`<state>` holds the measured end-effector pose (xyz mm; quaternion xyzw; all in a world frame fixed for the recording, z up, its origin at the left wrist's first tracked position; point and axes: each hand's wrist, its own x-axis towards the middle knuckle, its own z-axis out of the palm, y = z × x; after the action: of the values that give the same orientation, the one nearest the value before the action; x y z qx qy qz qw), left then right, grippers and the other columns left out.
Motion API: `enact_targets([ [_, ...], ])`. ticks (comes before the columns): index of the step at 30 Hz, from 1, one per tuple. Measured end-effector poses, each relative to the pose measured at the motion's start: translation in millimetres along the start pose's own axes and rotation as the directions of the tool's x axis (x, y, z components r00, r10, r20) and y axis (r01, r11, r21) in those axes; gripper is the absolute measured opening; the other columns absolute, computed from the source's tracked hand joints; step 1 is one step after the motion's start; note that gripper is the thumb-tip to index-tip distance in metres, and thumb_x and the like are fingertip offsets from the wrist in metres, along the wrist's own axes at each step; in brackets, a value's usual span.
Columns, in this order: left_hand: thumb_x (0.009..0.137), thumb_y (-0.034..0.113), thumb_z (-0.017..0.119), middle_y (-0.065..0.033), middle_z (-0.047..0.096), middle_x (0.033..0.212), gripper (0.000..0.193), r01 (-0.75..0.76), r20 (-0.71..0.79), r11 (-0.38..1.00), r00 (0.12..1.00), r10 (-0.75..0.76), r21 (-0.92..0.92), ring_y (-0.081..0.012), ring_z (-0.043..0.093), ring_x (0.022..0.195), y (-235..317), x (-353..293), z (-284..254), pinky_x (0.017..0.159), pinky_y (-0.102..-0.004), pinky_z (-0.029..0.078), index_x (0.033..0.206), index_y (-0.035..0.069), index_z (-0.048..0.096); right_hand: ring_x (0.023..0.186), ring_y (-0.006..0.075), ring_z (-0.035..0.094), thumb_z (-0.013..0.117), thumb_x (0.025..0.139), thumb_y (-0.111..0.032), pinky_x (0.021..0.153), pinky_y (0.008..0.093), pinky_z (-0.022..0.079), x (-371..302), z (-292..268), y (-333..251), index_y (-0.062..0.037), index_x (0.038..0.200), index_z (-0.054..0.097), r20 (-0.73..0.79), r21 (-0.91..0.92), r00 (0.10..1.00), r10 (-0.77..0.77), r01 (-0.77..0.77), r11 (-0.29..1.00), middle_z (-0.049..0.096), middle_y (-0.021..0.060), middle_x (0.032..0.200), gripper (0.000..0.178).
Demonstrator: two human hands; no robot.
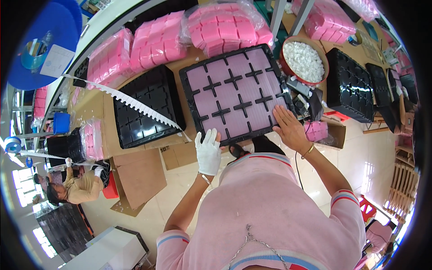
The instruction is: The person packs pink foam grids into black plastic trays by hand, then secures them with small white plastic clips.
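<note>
In front of me a black rectangular tray lies on the worktable, slightly turned. Black cross-shaped dividers stand up in it, and flat pink sheets fill the spaces between them. My left hand, in a white glove, rests at the tray's near left corner with its fingers stretched out. My right hand is bare and lies flat on the near right corner, fingers extended over the rim. A white toothed strip hangs slanting down from the upper left, ending near my left hand.
Left of the tray stands a black tray stack; another stack is at the right. Bagged pink foam blocks line the back. A round bowl holds white pieces. A blue reel hangs upper left; a co-worker sits far left.
</note>
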<state>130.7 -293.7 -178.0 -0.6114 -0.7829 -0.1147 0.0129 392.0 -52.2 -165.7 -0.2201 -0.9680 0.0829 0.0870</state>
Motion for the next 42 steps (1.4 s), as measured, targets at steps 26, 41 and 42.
enact_targets([
  [26, 0.096, 0.048, 0.058, -0.0171, 0.047, 0.155, 0.072, -0.024, -0.069, 0.988, 0.997, 0.035, 0.154, -0.0333, 0.042, 0.146, -43, 220, 37, 0.119, -0.0575, 0.025, 0.152, 0.004, 0.046, 0.15, 0.0331, 0.036, 0.048, 0.107, -0.031, 0.121, 0.0504, 0.03, 213, 35, -1, -0.0024, 0.151, 0.044, -0.294, 0.106, 0.953, -0.069, 0.104, 0.989, 0.044, 0.0157, 0.158, 0.053],
  [41, 0.073, 0.076, 0.07, -0.0208, 0.023, 0.168, 0.125, -0.047, 0.281, 0.981, 0.96, -0.007, 0.188, -0.033, 0.02, 0.157, -33, 237, 9, 0.121, -0.0552, 0.023, 0.159, -0.003, 0.028, 0.154, 0.0284, 0.028, 0.043, 0.105, -0.051, 0.123, 0.0553, 0.019, 178, 50, 6, -0.0065, 0.156, 0.039, -0.234, -0.062, 0.966, -0.112, 0.1, 0.993, 0.035, 0.0137, 0.164, 0.068],
  [42, 0.073, 0.076, 0.07, -0.0208, 0.023, 0.168, 0.125, -0.045, 0.281, 0.982, 0.96, -0.009, 0.186, -0.033, 0.02, 0.157, -34, 236, 13, 0.121, -0.0552, 0.023, 0.159, -0.003, 0.028, 0.154, 0.0286, 0.028, 0.045, 0.104, -0.05, 0.124, 0.0555, 0.019, 171, 48, 4, -0.0065, 0.157, 0.037, -0.203, -0.055, 0.974, -0.098, 0.088, 0.995, 0.034, 0.0138, 0.165, 0.069],
])
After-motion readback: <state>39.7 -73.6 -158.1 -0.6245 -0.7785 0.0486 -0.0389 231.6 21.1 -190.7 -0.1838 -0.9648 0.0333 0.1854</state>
